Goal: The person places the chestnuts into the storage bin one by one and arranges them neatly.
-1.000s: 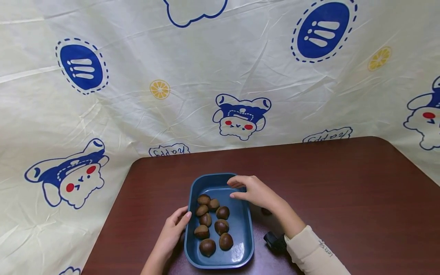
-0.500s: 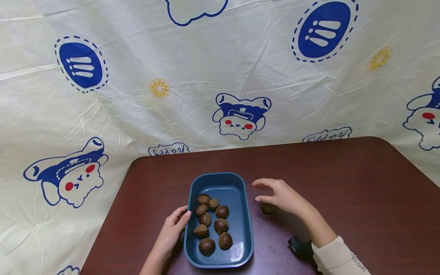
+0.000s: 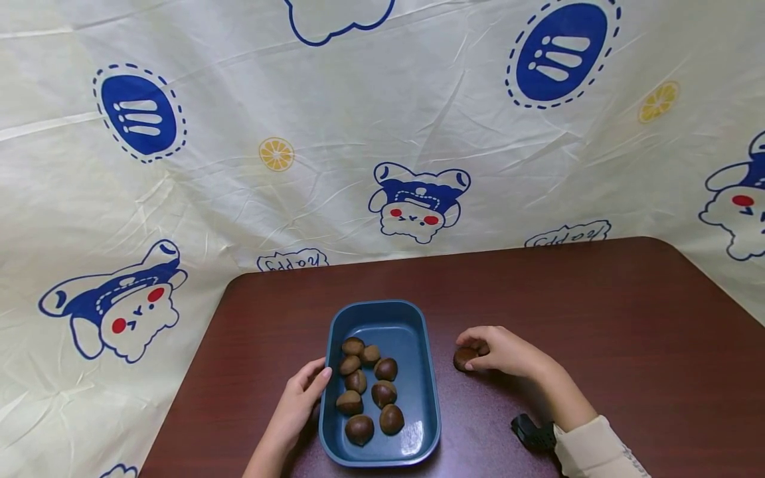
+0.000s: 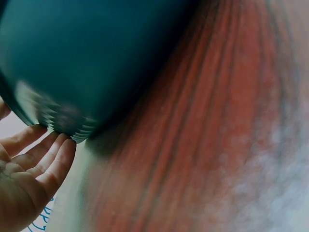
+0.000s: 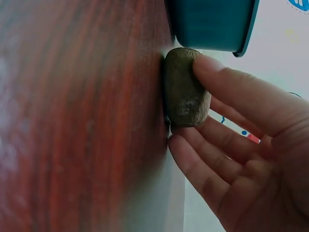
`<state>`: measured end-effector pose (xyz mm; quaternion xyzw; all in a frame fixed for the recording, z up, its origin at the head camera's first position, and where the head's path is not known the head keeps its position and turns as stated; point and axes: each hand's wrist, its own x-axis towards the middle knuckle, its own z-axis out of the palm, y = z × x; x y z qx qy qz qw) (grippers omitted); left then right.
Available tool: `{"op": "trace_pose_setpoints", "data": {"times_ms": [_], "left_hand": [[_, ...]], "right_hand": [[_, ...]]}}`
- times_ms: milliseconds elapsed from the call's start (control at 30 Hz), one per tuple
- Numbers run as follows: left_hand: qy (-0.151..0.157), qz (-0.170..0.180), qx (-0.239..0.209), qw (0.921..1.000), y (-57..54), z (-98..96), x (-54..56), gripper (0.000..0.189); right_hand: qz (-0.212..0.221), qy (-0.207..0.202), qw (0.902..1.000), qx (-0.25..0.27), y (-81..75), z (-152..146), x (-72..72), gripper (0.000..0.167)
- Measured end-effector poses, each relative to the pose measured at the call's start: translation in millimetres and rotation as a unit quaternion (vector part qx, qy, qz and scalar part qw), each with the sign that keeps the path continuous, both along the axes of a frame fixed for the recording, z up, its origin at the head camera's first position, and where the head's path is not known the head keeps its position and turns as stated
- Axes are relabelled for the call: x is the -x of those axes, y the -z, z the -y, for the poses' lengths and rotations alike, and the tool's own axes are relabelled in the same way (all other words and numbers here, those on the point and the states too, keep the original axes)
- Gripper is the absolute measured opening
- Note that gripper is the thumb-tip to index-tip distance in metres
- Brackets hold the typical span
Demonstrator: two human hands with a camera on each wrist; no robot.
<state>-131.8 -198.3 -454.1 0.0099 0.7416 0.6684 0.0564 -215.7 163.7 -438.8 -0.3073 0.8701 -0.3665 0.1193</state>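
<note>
A blue rectangular tray stands on the table with several brown chestnuts inside, mostly along its left and middle. My left hand grips the tray's left side, thumb at the rim; in the left wrist view its fingers rest against the outer wall. Right of the tray, one more chestnut lies on the tabletop. My right hand pinches this chestnut: the right wrist view has the thumb on one side of the nut and fingertips at its other side.
The dark red-brown table extends right and behind the tray. A pale printed cloth hangs behind its back edge. A black wrist device sits at my right sleeve.
My right hand has moved right from over the tray's far right rim, come down to the loose chestnut and taken hold of it. The left hand and tray stay in place.
</note>
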Motion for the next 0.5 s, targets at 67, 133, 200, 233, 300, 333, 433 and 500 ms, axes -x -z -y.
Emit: {"op": "trace_pose_setpoints", "data": {"times_ms": [67,133,200,233,300,333,433,500], "left_hand": [[0.000,-0.001,0.000,1.0000,-0.3,-0.1,-0.1,0.047],[0.000,-0.002,0.000,1.0000,-0.4,-0.2,-0.2,0.047],[0.000,-0.001,0.001,1.0000,-0.3,-0.3,-0.4,0.047],[0.000,0.000,0.002,1.0000,-0.2,-0.4,-0.4,0.047],[-0.001,0.001,0.003,1.0000,-0.1,-0.5,-0.5,0.046],[-0.001,0.001,0.004,1.0000,-0.2,-0.6,-0.6,0.046],[-0.003,0.002,0.005,1.0000,-0.2,-0.9,-0.5,0.045],[-0.002,0.002,0.006,1.0000,-0.2,-1.0,-0.4,0.044]], "right_hand": [[-0.003,-0.004,1.0000,0.000,1.4,-1.0,0.2,0.030],[-0.004,-0.004,1.0000,0.001,2.1,-1.4,-0.1,0.028],[-0.003,-0.002,1.0000,0.002,2.4,-1.8,-0.1,0.027],[-0.003,0.000,1.0000,0.004,2.3,-1.8,-0.2,0.027],[-0.003,0.003,1.0000,0.007,2.1,-1.8,0.0,0.027],[-0.005,0.004,0.9999,0.008,2.0,-2.1,0.3,0.027],[-0.007,0.011,0.9998,0.015,1.2,-2.1,0.0,0.027],[-0.006,0.021,0.9996,0.019,0.6,-2.5,-0.4,0.028]]}}
